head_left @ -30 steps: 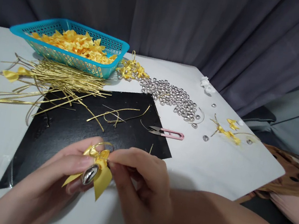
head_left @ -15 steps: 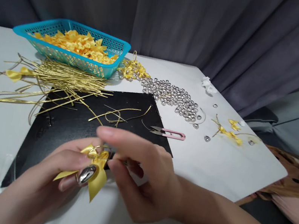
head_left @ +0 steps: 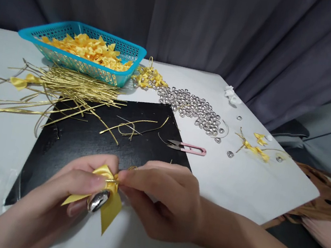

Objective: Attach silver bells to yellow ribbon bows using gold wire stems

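Note:
My left hand [head_left: 61, 195] pinches a small yellow ribbon bow [head_left: 109, 203] with a silver bead [head_left: 98, 201] hanging at its knot. My right hand [head_left: 161, 201] meets it from the right, thumb and fingers pressed together on the gold wire [head_left: 132, 168] that comes out at the bow's knot. Both hands hover over the near edge of a black mat [head_left: 93, 137].
A teal basket [head_left: 76, 67] of yellow bows stands at the back left, with a bundle of gold wires [head_left: 69, 89] in front of it. Silver beads [head_left: 193, 109] are heaped at centre back. Pink thread snips [head_left: 188, 148] lie right of the mat. Finished bows [head_left: 253, 145] lie at right.
My right hand lifted its fingers off the bow half a second ago, then came back down and pinched the wire at the knot. The wire loop looks smaller.

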Demonstrator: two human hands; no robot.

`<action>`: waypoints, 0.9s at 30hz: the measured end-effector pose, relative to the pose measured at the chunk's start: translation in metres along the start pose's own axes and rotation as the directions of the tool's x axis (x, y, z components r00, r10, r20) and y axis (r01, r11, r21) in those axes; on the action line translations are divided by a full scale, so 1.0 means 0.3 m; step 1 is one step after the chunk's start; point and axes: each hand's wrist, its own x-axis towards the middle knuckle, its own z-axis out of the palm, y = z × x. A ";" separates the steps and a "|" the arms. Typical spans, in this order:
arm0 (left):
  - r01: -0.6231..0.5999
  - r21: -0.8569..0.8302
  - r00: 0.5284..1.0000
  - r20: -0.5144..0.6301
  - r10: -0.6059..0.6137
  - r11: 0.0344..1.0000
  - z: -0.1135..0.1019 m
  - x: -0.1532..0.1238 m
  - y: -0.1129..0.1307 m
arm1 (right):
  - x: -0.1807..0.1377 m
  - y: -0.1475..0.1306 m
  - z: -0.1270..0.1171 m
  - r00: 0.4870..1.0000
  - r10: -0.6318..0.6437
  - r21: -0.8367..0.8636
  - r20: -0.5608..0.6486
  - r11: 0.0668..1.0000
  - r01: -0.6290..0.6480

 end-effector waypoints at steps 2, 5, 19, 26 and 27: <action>-0.020 -0.007 1.000 0.008 0.020 1.000 -0.007 -0.004 -0.002 | -0.006 -0.001 0.006 1.000 0.016 0.014 -0.017 1.000 -0.016; -0.062 0.000 0.998 -0.004 0.062 0.998 -0.006 -0.007 -0.001 | -0.011 -0.005 0.019 0.995 0.068 0.039 -0.080 0.997 -0.065; -0.223 0.093 0.959 -0.156 0.236 0.970 0.027 0.013 0.024 | -0.001 0.034 -0.006 0.996 0.063 -0.166 0.070 0.985 -0.051; -0.337 0.179 0.908 -0.198 0.370 0.924 -0.007 0.019 0.022 | 0.003 0.044 0.009 0.977 0.202 0.001 0.067 0.979 -0.202; -0.318 0.195 0.919 -0.176 0.352 0.928 -0.010 0.018 0.020 | -0.002 0.041 0.016 0.975 0.218 0.022 0.052 0.975 -0.219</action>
